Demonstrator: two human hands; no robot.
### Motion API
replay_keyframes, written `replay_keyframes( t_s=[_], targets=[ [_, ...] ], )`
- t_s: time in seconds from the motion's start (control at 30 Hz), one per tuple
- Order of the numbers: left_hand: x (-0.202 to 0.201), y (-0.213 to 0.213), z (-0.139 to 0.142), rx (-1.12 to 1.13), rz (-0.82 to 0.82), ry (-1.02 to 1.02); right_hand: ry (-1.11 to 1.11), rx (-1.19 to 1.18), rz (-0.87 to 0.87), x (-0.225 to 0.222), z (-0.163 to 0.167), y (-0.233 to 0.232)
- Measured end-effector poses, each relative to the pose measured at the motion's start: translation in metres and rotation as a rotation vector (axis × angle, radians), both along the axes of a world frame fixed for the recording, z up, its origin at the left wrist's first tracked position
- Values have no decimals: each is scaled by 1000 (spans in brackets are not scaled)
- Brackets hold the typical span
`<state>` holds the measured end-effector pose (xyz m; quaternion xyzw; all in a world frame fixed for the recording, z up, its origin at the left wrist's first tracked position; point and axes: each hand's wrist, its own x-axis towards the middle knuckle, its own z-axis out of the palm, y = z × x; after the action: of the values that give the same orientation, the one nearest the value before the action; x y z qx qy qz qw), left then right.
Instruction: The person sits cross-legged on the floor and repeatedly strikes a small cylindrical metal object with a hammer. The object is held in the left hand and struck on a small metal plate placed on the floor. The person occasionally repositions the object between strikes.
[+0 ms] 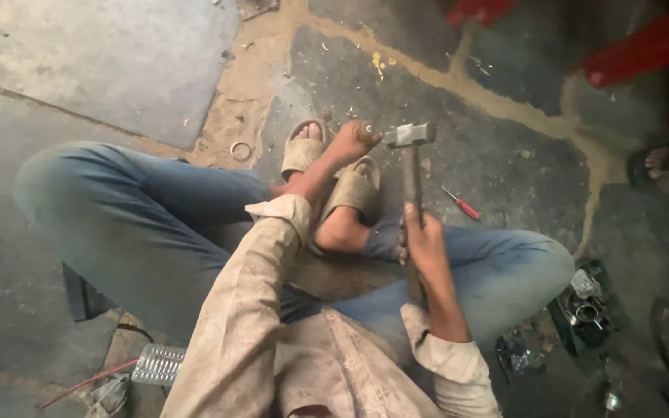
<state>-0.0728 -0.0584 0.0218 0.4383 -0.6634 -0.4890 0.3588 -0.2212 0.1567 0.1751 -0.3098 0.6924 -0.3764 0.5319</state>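
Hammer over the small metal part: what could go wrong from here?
1. The left hand pinches the small metal part right beside the hammer head, so a miss may hit fingers.
2. Sandalled feet sit just below, toes exposed.
3. The part could fly off across the stone floor.

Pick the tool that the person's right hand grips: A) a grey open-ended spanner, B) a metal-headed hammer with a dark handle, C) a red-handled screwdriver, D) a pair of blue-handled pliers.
B: the right hand is closed round the dark handle of the metal-headed hammer, whose head sits beside the left hand, while the red-handled screwdriver lies untouched on the stone floor.
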Motion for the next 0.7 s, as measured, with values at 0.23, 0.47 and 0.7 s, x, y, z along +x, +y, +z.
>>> replay_keyframes(
  t_s=[0.23, 0.47, 0.7],
  targets=[
    [-14, 2, -18, -119, -71, -24, 190, -463, -90, -27, 68, 18],
    [-13, -6, -21, -86, 1, -90, 880, -541, 224, -32, -39, -1],
    [2, -10, -28, -29, 63, -196, -58, 121, -101, -45, -74, 22]
  ],
)
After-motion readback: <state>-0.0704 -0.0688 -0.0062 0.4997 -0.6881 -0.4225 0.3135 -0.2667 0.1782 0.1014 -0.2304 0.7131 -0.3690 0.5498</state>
